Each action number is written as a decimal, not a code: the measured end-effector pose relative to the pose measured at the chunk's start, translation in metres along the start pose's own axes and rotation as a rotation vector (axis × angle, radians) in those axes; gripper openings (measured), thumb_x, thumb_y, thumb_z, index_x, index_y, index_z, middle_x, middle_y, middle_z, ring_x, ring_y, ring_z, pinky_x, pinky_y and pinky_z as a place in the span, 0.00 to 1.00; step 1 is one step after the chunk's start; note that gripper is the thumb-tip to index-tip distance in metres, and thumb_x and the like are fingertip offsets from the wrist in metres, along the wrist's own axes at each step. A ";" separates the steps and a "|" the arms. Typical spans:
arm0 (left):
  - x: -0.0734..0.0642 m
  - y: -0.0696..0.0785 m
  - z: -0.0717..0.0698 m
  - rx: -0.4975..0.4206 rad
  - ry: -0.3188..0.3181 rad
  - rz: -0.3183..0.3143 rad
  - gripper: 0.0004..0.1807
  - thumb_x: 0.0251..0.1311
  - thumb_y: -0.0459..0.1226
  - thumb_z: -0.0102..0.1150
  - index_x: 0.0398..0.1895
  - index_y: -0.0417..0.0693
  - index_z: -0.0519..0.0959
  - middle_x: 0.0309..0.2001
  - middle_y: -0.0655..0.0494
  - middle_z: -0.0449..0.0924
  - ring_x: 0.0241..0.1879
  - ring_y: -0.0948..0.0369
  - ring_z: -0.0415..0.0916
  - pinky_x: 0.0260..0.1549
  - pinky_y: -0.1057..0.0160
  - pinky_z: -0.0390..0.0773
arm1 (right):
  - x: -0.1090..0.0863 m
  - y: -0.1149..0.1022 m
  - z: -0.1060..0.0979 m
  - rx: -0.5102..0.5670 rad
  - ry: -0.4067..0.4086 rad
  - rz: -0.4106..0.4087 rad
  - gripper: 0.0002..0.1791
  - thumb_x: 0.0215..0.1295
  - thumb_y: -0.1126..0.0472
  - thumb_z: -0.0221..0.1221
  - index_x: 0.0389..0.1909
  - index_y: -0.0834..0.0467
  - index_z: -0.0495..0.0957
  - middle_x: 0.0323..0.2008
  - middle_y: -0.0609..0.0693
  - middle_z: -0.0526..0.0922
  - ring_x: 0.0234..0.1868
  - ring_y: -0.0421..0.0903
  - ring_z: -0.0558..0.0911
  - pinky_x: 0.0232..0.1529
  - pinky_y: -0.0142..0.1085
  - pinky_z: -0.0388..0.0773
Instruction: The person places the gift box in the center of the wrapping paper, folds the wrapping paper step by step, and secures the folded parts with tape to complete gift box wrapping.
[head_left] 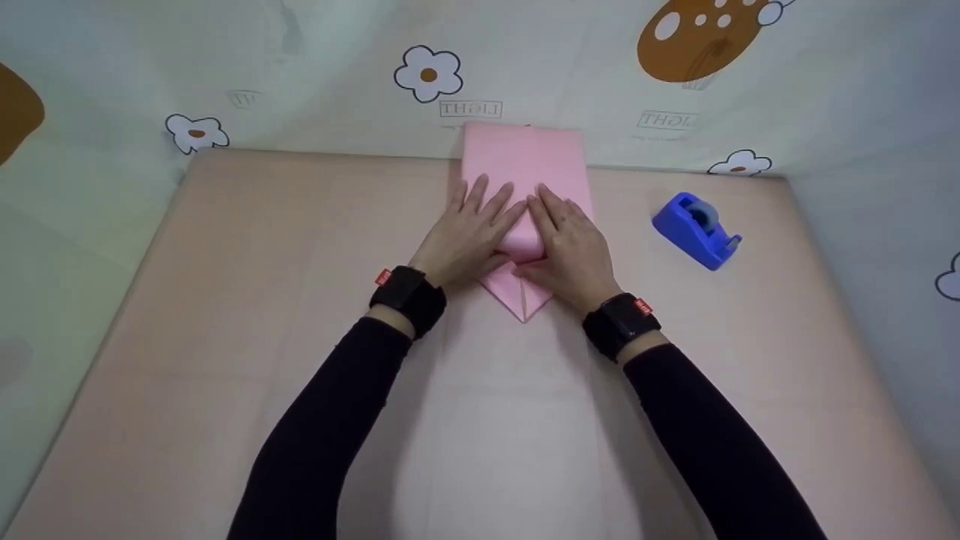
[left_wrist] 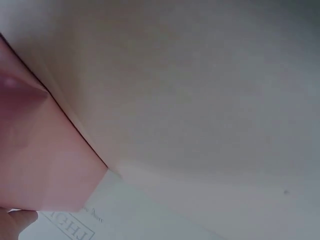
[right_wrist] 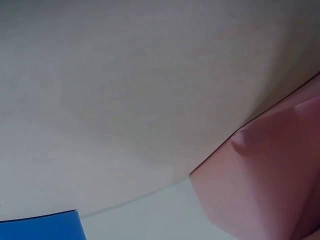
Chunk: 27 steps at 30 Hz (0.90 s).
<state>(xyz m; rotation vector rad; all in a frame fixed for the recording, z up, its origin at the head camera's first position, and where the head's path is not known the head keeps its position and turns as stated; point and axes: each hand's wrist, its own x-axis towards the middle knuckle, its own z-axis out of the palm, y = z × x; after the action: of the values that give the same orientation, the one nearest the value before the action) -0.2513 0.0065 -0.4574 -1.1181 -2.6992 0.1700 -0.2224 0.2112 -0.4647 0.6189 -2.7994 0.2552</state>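
Observation:
A sheet of pink paper, folded into a long strip with a pointed near end, lies on the table, its far end reaching the wall covering. My left hand rests on its left side with the fingers spread and extended. On the other side, my right hand presses the paper, fingers pointing away from me and thumb near the fold above the point. Both hands nearly meet at the middle. A raised fold shows on the pink paper in the right wrist view. The left wrist view shows the paper's edge and a fingertip.
To the right of the paper stands a blue tape dispenser with a roll in it. Behind the table hangs a pale covering printed with flowers and brown shapes. More of that covering stands along the left and right sides.

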 end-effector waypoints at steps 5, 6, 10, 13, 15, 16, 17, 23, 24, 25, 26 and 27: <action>0.002 0.000 -0.001 -0.151 -0.015 -0.039 0.48 0.64 0.60 0.59 0.81 0.52 0.52 0.82 0.45 0.50 0.80 0.38 0.44 0.79 0.37 0.46 | -0.001 0.002 0.001 -0.003 0.004 -0.006 0.57 0.53 0.39 0.73 0.77 0.61 0.59 0.79 0.59 0.59 0.77 0.57 0.66 0.81 0.44 0.55; 0.002 0.000 -0.001 -0.158 -0.010 -0.049 0.49 0.63 0.60 0.62 0.81 0.52 0.53 0.81 0.45 0.51 0.80 0.38 0.45 0.79 0.37 0.45 | -0.001 0.002 0.001 0.001 0.005 -0.009 0.56 0.53 0.39 0.73 0.77 0.61 0.59 0.79 0.59 0.59 0.77 0.57 0.66 0.81 0.44 0.55; 0.002 0.004 0.001 -0.130 0.015 -0.099 0.53 0.58 0.62 0.65 0.80 0.51 0.55 0.81 0.47 0.53 0.80 0.41 0.47 0.79 0.40 0.48 | -0.002 0.002 0.001 0.009 0.003 -0.014 0.56 0.55 0.38 0.71 0.77 0.61 0.58 0.79 0.59 0.58 0.77 0.56 0.64 0.81 0.44 0.54; 0.003 0.006 0.001 -0.096 0.015 -0.127 0.55 0.57 0.66 0.63 0.81 0.50 0.54 0.81 0.47 0.53 0.80 0.41 0.48 0.79 0.40 0.51 | -0.002 0.000 0.000 0.005 -0.005 -0.001 0.56 0.54 0.37 0.71 0.77 0.61 0.59 0.79 0.59 0.57 0.78 0.56 0.64 0.81 0.44 0.54; 0.002 0.007 0.000 -0.110 0.012 -0.131 0.55 0.57 0.65 0.63 0.81 0.49 0.53 0.81 0.46 0.52 0.80 0.41 0.48 0.78 0.40 0.51 | -0.001 -0.001 0.000 0.002 -0.011 0.010 0.56 0.54 0.39 0.72 0.77 0.61 0.59 0.79 0.59 0.58 0.78 0.56 0.64 0.81 0.44 0.54; 0.002 0.007 -0.001 -0.136 0.014 -0.133 0.54 0.58 0.63 0.64 0.81 0.49 0.54 0.81 0.45 0.52 0.80 0.41 0.47 0.79 0.40 0.50 | -0.001 -0.001 0.000 0.002 -0.013 0.014 0.57 0.53 0.39 0.73 0.77 0.61 0.59 0.79 0.59 0.58 0.77 0.56 0.64 0.81 0.44 0.54; 0.001 0.006 -0.002 -0.169 0.014 -0.133 0.52 0.59 0.61 0.65 0.81 0.49 0.54 0.81 0.45 0.52 0.81 0.41 0.46 0.79 0.40 0.49 | 0.000 -0.002 0.000 0.000 -0.013 0.016 0.56 0.53 0.39 0.73 0.77 0.61 0.59 0.79 0.59 0.58 0.77 0.56 0.64 0.81 0.44 0.55; -0.001 0.003 -0.008 -0.272 -0.004 -0.128 0.48 0.62 0.48 0.68 0.81 0.51 0.54 0.82 0.48 0.51 0.82 0.44 0.44 0.80 0.42 0.45 | 0.000 -0.001 0.001 0.008 0.004 0.020 0.54 0.55 0.42 0.73 0.77 0.60 0.60 0.79 0.59 0.59 0.77 0.56 0.65 0.81 0.45 0.56; -0.001 0.003 -0.008 -0.252 -0.012 -0.126 0.47 0.63 0.48 0.67 0.81 0.51 0.54 0.82 0.48 0.50 0.82 0.43 0.44 0.80 0.42 0.46 | -0.001 -0.001 0.001 0.010 0.006 0.020 0.54 0.55 0.43 0.73 0.77 0.60 0.60 0.79 0.59 0.59 0.77 0.56 0.65 0.81 0.45 0.56; -0.001 0.004 -0.008 -0.227 -0.019 -0.123 0.47 0.64 0.49 0.66 0.81 0.50 0.53 0.82 0.47 0.50 0.81 0.42 0.44 0.80 0.41 0.46 | -0.001 -0.001 0.002 0.011 0.008 0.019 0.53 0.55 0.43 0.73 0.77 0.60 0.60 0.79 0.59 0.59 0.77 0.57 0.65 0.81 0.46 0.56; -0.001 0.005 -0.008 -0.201 -0.027 -0.121 0.47 0.64 0.50 0.66 0.81 0.50 0.52 0.82 0.46 0.49 0.81 0.41 0.44 0.79 0.40 0.47 | -0.001 -0.001 0.002 0.007 0.010 0.017 0.53 0.55 0.42 0.73 0.76 0.60 0.60 0.79 0.59 0.59 0.77 0.57 0.65 0.81 0.46 0.56; 0.000 0.006 -0.008 -0.173 -0.033 -0.121 0.48 0.65 0.50 0.65 0.81 0.49 0.52 0.82 0.46 0.49 0.81 0.40 0.44 0.79 0.39 0.47 | -0.001 -0.001 0.002 0.005 0.009 0.015 0.53 0.55 0.41 0.72 0.76 0.60 0.60 0.79 0.59 0.59 0.77 0.57 0.65 0.81 0.46 0.56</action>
<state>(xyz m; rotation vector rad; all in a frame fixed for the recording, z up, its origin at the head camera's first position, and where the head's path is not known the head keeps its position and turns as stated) -0.2453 0.0103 -0.4509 -0.9990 -2.8460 -0.0662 -0.2216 0.2098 -0.4666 0.5961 -2.7965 0.2670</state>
